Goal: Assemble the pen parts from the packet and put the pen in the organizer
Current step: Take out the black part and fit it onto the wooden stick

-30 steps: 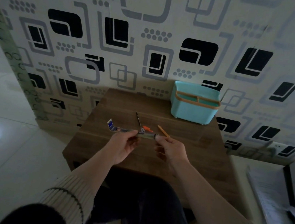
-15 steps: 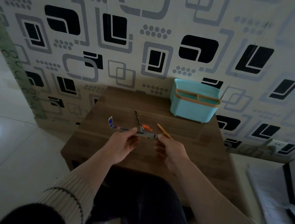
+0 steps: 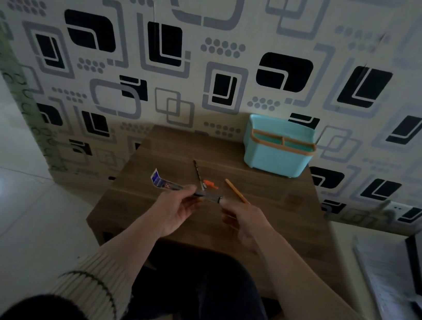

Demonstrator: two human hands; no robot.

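Wood-grain table (image 3: 267,192), glossy plastic organizer (image 3: 275,159)

Little differs from a second ago. The view tips slightly upward, so the worktop (image 3: 267,195) and organizer (image 3: 277,153) sit a touch higher in the picture than before. The right hand (image 3: 242,225) now sits just off the packet (image 3: 186,189) end, its fingers looser, while the left hand (image 3: 174,213) tilts the packet a little flatter.

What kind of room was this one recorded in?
Probably a home room, not a workshop: a small wooden table against patterned wallpaper, glossy floor tiles, and a teal desk organizer.
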